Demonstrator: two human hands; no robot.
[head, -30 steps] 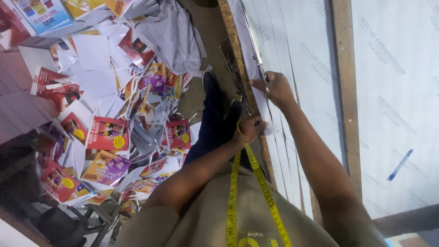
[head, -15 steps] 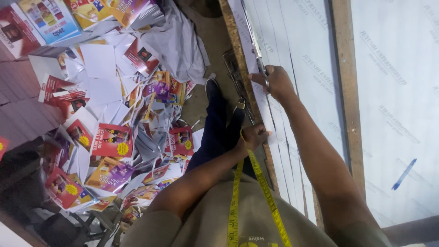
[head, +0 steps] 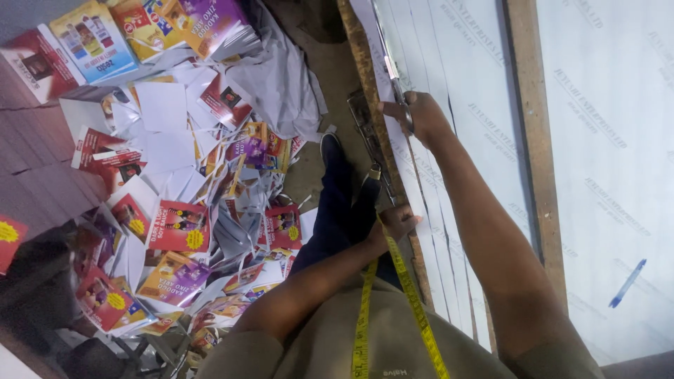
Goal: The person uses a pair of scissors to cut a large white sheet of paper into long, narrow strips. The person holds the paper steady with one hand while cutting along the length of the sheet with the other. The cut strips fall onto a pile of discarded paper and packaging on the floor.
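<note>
Worktop (head: 537,140) is covered w/ big white printed sheets (head: 477,84), stacked w/ their edges stepped along the near side, a wooden strip running across them. Right at that edge lies the narrow white strip (head: 411,186), partly cut free. Right hand (head: 415,116) is clamped round the handles of long metal scissors (head: 387,63), blades pointing away along the sheet edge. Left hand (head: 395,222) is pinched shut on the near end of the strip, just at the worktop's edge.

Strip looks thin, light and floppy imo, prob tears or curls easily, so holding it near the cut end and keeping it taut seems the way. Yellow tape measure (head: 415,316) hangs round the person's neck. Blue pen (head: 626,283) lies further right on the sheets.

No real containers anywhere; floor (head: 312,165) on the left is just heaped w/ colourful printed cards (head: 179,224) and white offcuts, plus card stacks up top.
</note>
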